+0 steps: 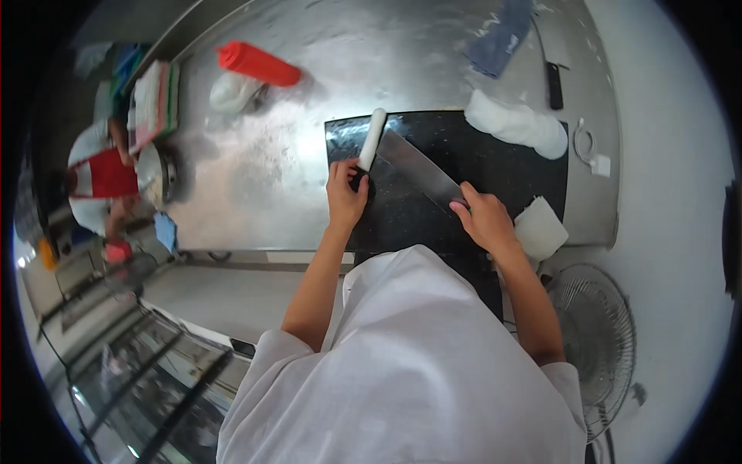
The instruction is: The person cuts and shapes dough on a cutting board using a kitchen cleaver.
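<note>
A long white dough roll lies on the black board, its far end near the board's back edge. My left hand is at the roll's near end, fingers curled against it and thumb apart below. Something dark shows between that thumb and the fingers; I cannot make out what it is. My right hand is closed round the handle of a cleaver. Its broad blade points up and left over the board, with the tip close beside the roll. White round wrappers overlap in a row at the board's back right.
A red squeeze bottle and a white bundle lie on the steel table. A folded white cloth is beside my right forearm. A fan stands at lower right. Another person in a red apron works at left.
</note>
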`<action>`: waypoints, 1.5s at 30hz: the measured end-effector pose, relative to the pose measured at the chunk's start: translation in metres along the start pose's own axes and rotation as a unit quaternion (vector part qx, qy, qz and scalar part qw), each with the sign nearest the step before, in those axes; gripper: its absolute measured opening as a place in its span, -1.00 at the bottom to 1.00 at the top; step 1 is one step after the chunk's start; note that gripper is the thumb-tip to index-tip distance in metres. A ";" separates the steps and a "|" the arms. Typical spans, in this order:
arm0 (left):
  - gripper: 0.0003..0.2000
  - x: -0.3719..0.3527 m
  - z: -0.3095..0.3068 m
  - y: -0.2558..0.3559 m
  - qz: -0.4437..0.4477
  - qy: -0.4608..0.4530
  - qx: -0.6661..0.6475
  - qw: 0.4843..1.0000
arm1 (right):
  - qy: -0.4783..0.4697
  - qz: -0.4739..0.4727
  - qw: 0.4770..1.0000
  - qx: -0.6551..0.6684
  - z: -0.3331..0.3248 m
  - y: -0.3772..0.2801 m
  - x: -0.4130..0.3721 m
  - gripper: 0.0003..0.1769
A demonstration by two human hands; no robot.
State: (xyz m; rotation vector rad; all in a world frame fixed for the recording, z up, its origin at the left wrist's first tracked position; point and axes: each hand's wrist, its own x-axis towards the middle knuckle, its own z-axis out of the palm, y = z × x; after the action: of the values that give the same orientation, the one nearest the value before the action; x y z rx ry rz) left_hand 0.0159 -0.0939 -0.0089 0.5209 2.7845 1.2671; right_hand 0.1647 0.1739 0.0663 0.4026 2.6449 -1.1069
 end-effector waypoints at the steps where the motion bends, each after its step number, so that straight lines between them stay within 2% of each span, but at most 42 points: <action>1: -0.68 0.000 0.000 0.001 -0.008 0.009 -0.014 1.000 | -0.009 -0.018 0.999 -0.033 -0.002 -0.013 0.010 -0.72; 5: -0.68 0.003 0.001 -0.018 -0.017 0.033 -0.058 0.998 | -0.008 -0.099 0.985 -0.138 0.003 -0.035 0.043 -0.74; 8: -0.73 0.008 0.004 -0.030 -0.020 0.029 -0.076 0.996 | -0.033 -0.094 0.970 -0.223 0.001 -0.051 0.055 -0.76; 11: -0.74 0.014 0.002 -0.030 -0.031 0.030 -0.083 0.996 | -0.010 -0.115 0.945 -0.305 0.014 -0.055 0.058 -0.77; 14: -0.73 0.015 0.002 -0.028 -0.004 0.055 -0.090 0.994 | -0.008 -0.117 0.961 -0.251 0.036 -0.044 0.063 -0.82; 16: -0.72 0.020 0.006 -0.030 0.051 0.082 -0.102 0.990 | -0.016 -0.080 0.981 -0.178 0.046 -0.052 0.059 -0.76; 17: -0.73 0.017 0.003 -0.030 0.063 0.064 -0.076 0.993 | -0.019 -0.060 0.988 -0.140 0.050 -0.058 0.054 -0.73; 20: -0.74 0.002 0.002 -0.035 0.019 0.042 -0.135 0.990 | -0.012 0.012 0.996 -0.082 0.068 -0.067 0.026 -0.62; 21: -0.73 -0.001 -0.014 -0.017 -0.050 0.017 -0.211 0.976 | 0.011 0.039 0.998 -0.047 0.071 -0.070 0.016 -0.61; 23: -0.72 -0.011 -0.033 -0.008 -0.029 -0.115 -0.218 0.969 | 0.049 0.105 0.993 0.028 0.086 -0.074 -0.025 -0.59; 24: -0.71 -0.019 -0.042 -0.003 -0.021 -0.177 -0.219 0.959 | 0.107 0.115 0.986 0.053 0.096 -0.074 -0.049 -0.59; 25: -0.72 -0.023 -0.049 0.004 0.038 -0.258 -0.163 0.951 | 0.169 0.117 0.976 0.076 0.107 -0.072 -0.067 -0.59; 26: -0.75 -0.027 -0.043 0.004 0.068 -0.329 -0.184 0.924 | 0.233 0.113 0.961 0.099 0.118 -0.069 -0.080 -0.59; 27: -0.75 -0.027 -0.037 0.006 0.120 -0.393 -0.144 0.900 | 0.294 0.137 0.941 0.097 0.130 -0.068 -0.095 -0.61; 28: -0.74 -0.026 -0.028 0.008 0.172 -0.459 -0.101 0.866 | 0.308 0.185 0.926 0.119 0.140 -0.065 -0.111 -0.61; 30: -0.73 -0.017 -0.001 0.005 0.248 -0.509 -0.012 0.824 | 0.336 0.286 0.883 0.158 0.155 -0.068 -0.146 -0.62; 32: -0.71 0.002 0.012 0.022 0.311 -0.548 0.079 0.773 | 0.394 0.312 0.847 0.171 0.174 -0.075 -0.172 -0.64; 35: -0.67 0.006 0.028 0.048 0.342 -0.533 0.169 0.756 | 0.434 0.376 0.787 0.226 0.214 -0.102 -0.206 -0.64; 38: -0.55 0.009 0.043 0.075 0.334 -0.566 0.258 0.708 | 0.471 0.416 0.735 0.254 0.248 -0.112 -0.221 -0.66; 39: -0.40 0.008 0.046 0.079 0.337 -0.561 0.263 0.709 | 0.472 0.431 0.718 0.274 0.261 -0.115 -0.225 -0.66; 43: -0.30 -0.004 0.050 0.087 0.360 -0.536 0.301 0.702 | 0.459 0.469 0.647 0.389 0.270 -0.106 -0.219 -0.69; 45: -0.29 -0.006 0.057 0.091 0.398 -0.521 0.307 0.690 | 0.477 0.432 0.656 0.396 0.258 -0.097 -0.211 -0.69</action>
State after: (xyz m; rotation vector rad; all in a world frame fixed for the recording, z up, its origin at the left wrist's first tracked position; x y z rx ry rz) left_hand 0.0569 0.0008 0.0196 1.8663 1.8007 -0.1980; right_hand 0.3581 -0.1108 0.0228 2.6623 1.6585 -1.8297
